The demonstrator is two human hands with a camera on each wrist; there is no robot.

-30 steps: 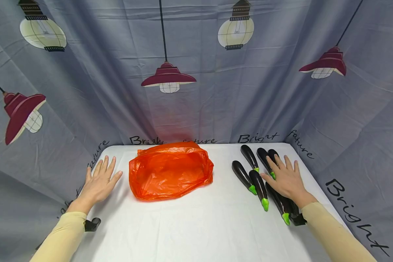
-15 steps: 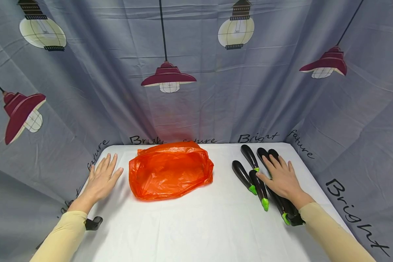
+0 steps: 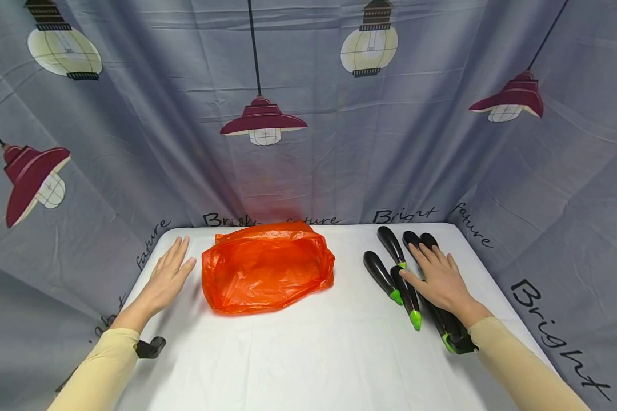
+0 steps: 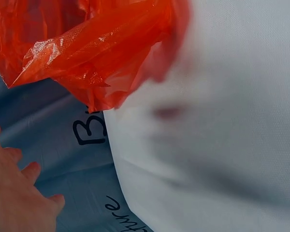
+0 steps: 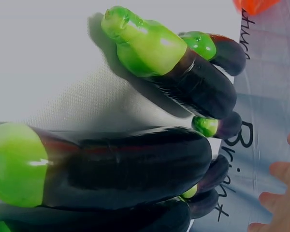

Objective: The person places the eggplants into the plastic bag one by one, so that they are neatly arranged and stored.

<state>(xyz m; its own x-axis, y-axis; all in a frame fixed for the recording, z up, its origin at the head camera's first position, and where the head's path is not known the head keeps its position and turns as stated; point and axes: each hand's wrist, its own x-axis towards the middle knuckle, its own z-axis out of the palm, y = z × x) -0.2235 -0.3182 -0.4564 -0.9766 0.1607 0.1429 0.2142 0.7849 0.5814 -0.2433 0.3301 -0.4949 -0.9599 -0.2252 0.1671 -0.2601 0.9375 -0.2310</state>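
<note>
An orange plastic bag (image 3: 269, 279) lies on the white table with its wide mouth facing the near side. My left hand (image 3: 163, 282) is held to the left of the bag, apart from it, fingers extended and holding nothing. At the right lie several dark eggplants (image 3: 380, 274) with green stem ends. My right hand (image 3: 444, 285) is above the right-hand ones with its fingers spread, covering parts of them; whether it touches them I cannot tell. In the right wrist view, a large eggplant (image 5: 128, 166) lies close to the camera, and the fingertips (image 5: 282, 171) grip nothing.
A grey curtain (image 3: 313, 165) printed with lamps and lettering hangs behind and beside the white table (image 3: 298, 365). A black device (image 3: 151, 347) sits at the left wrist. Another dark shape (image 3: 463, 344) shows by the right sleeve, partly merged with the eggplants.
My left hand has shifted slightly to the right and turned more edge-on. My right hand has drifted slightly left over the eggplants. The bag and eggplants stay in place.
</note>
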